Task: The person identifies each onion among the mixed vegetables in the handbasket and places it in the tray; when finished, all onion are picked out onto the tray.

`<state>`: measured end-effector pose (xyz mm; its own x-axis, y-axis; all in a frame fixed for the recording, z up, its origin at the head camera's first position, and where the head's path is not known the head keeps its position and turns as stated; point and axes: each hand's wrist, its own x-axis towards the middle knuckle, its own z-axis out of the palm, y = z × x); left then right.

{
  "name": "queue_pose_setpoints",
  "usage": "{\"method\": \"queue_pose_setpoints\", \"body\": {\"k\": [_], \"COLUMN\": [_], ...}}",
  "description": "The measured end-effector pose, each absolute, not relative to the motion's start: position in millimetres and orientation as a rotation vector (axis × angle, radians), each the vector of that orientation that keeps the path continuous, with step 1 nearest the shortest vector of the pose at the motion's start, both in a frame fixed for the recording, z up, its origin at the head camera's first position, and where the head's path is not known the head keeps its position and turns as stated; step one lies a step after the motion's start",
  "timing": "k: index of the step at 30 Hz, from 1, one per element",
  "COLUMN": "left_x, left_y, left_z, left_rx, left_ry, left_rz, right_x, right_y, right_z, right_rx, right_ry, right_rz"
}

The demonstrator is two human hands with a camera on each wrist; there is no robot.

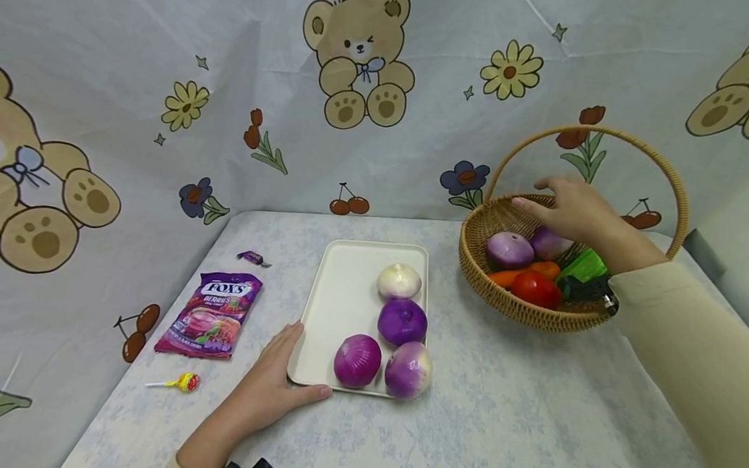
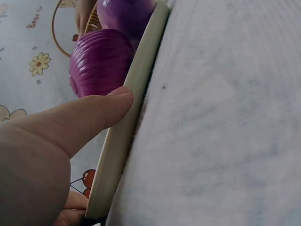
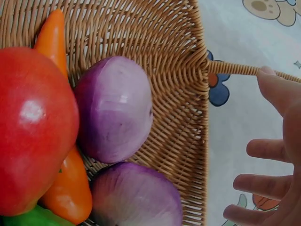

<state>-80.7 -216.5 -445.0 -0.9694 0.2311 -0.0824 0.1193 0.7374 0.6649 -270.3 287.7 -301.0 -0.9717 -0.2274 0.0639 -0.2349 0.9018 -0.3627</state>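
My left hand (image 1: 275,379) rests against the near left corner of a cream tray (image 1: 345,283), its thumb along the front rim. On the tray sit a purple onion (image 1: 357,361), a purple-and-white turnip (image 1: 408,370), a dark purple round vegetable (image 1: 402,321) and a whitish bulb (image 1: 399,281). Above the wicker basket (image 1: 525,315), my right hand (image 1: 575,208) hovers with fingers spread, holding nothing. Inside the basket lie two purple-white bulbs, one of them a front bulb (image 1: 509,250), a tomato (image 1: 536,289), a carrot-like orange vegetable (image 1: 505,278) and something green (image 1: 584,269).
Left of the tray lie a purple candy bag (image 1: 212,315), a small wrapped candy (image 1: 253,257) and a lollipop (image 1: 186,382). The basket's tall handle (image 1: 669,167) arches over the right forearm. A bear-printed cloth (image 1: 262,74) hangs behind the table.
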Motion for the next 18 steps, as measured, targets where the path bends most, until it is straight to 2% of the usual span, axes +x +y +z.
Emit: {"method": "queue_pose_setpoints", "body": {"k": [18], "left_x": [-80], "left_y": [-217], "left_z": [-445], "left_rx": [0.284], "left_ry": [2.780], "left_rz": [1.041], "right_x": [-277], "right_y": [308], "right_z": [-328], "right_rx": [0.303], "right_ry": [-3.190], "right_rz": [0.474]}}
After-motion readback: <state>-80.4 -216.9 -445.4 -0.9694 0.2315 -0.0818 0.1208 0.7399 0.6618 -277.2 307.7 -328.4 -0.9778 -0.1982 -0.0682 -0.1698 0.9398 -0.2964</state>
